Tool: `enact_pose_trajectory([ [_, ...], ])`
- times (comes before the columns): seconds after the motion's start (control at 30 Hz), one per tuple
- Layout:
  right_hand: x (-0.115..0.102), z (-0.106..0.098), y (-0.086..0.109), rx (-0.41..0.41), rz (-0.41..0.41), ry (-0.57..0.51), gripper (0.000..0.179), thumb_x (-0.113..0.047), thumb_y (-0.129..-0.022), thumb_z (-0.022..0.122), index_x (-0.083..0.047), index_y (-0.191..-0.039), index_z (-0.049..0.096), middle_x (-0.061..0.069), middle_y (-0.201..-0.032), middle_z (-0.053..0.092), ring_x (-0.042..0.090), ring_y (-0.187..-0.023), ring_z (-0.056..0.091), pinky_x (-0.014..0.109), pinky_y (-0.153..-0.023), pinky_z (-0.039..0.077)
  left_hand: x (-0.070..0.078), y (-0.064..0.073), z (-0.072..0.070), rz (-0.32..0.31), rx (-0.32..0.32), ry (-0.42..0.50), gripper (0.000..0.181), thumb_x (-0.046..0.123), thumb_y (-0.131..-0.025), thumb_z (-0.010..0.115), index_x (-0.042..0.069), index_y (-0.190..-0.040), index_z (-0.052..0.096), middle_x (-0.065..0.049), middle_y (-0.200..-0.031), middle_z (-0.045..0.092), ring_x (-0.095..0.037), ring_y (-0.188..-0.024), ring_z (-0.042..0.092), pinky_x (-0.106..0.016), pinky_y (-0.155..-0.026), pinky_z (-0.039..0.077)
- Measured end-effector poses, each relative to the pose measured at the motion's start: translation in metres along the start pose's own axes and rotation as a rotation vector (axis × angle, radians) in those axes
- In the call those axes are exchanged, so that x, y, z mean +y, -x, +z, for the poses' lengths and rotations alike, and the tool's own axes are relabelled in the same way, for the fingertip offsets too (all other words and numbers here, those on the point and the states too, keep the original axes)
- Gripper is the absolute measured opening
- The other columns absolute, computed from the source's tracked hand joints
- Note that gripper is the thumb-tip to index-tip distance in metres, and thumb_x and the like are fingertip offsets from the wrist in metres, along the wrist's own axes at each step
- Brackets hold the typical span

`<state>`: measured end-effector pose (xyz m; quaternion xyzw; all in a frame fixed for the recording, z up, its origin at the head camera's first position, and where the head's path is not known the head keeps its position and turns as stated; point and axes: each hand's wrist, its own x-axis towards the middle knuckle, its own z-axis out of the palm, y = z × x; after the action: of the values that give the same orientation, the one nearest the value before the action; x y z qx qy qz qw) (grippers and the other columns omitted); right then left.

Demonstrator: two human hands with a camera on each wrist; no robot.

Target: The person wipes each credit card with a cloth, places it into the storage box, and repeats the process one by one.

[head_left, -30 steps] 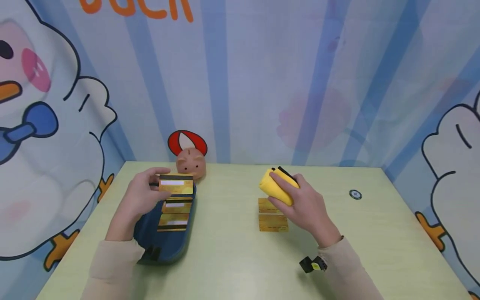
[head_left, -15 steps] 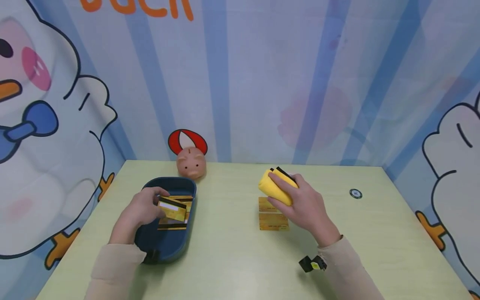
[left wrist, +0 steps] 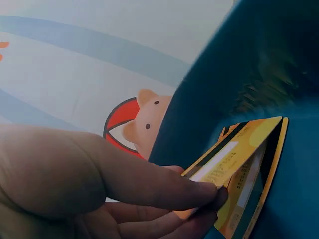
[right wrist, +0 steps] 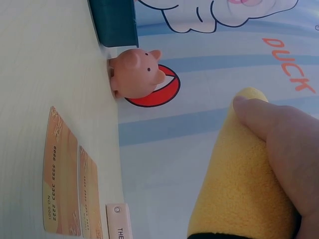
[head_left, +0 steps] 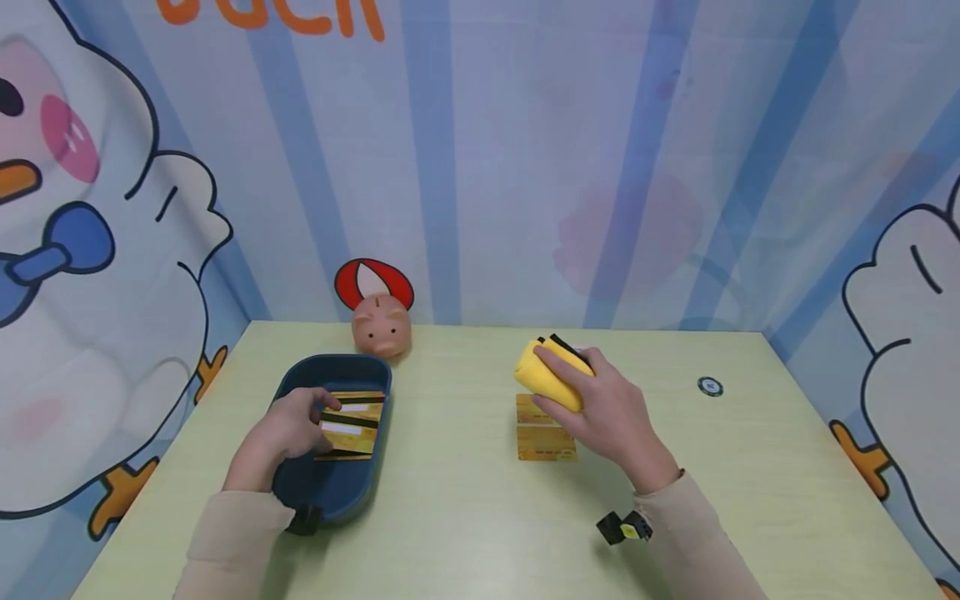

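Note:
Inside the dark blue tray (head_left: 324, 496), my left hand (head_left: 288, 429) pinches a gold bank card (head_left: 351, 433) between thumb and fingers. In the left wrist view that card (left wrist: 234, 152) is tilted, one edge close to other gold cards (left wrist: 249, 199) lying on the tray bottom. My right hand (head_left: 607, 412) grips a folded yellow cloth (head_left: 551, 379) with black edging, held above the table. Below and left of it, two gold cards (right wrist: 62, 184) lie side by side on the table, partly hidden by the cloth in the head view.
A pink piggy bank (head_left: 382, 327) stands behind the tray, near the back edge. At right lies a round dark chip (head_left: 710, 387). A pale object with lettering (right wrist: 118, 221) is near the cards. A striped duck-print curtain (head_left: 502, 167) hangs behind the table.
My left hand has lowered its card from above the tray's far end down onto the cards inside, turning it level. My right hand with the yellow cloth has barely moved.

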<state>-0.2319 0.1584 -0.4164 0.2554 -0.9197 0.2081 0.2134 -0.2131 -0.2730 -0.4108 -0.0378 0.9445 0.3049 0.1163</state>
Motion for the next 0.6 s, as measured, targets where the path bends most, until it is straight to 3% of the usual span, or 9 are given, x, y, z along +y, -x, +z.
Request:
enact_pose_trajectory([
  [0.33,-0.0011,0.0000,0.0009,0.006,-0.008,-0.001,0.066,-0.049,-0.094,0.076,-0.035,-0.155,0.054,0.016,-0.125,0.059,0.017,-0.075,0.050,0.028,-0.054,0.043,0.0027,0.0038,0.0015,-0.032,-0.014,-0.010,0.058,-0.006,-0.079,0.081,-0.005,-0.133,0.060,-0.025,-0.110,0.066,-0.032,-0.092,0.065,-0.047,-0.081,0.058],
  [0.6,-0.0020,-0.0008,-0.0003,0.001,-0.013,0.003,0.066,-0.049,-0.094,0.075,-0.035,-0.155,0.054,0.016,-0.127,0.059,0.017,-0.075,0.051,0.029,-0.054,0.043,0.0061,0.0049,0.0008,-0.075,-0.018,-0.056,0.060,0.000,-0.081,0.083,-0.007,-0.136,0.057,-0.025,-0.111,0.067,-0.031,-0.092,0.068,-0.048,-0.084,0.058],
])
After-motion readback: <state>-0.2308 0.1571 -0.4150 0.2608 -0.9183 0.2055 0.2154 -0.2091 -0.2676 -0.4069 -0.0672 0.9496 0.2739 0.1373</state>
